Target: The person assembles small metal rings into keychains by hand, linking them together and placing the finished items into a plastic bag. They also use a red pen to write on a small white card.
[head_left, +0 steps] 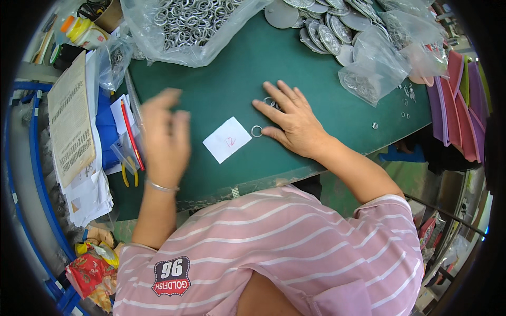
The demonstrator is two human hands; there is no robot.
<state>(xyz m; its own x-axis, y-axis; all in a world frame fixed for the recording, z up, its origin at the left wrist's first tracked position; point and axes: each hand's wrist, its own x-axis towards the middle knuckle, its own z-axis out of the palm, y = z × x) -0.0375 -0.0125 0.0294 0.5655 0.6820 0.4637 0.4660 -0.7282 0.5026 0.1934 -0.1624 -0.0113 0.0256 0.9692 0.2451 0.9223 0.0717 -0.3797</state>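
Head view shows, on the green worktop (221, 87), a white card (227, 140) with a silver ring (252, 131) between two and three o'clock of it, by the thumb of the wide-spread right hand (295, 124), whose fingers partly cover more rings (266, 99), while at nine o'clock the left hand (166, 134) is blurred, its grip impossible to tell.

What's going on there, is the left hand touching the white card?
Apart. The head view shows a strip of green table between the blurred left hand and the white card.

Right hand (295, 122) by metal ring (256, 136), white card (224, 143); left hand (166, 129) blurred
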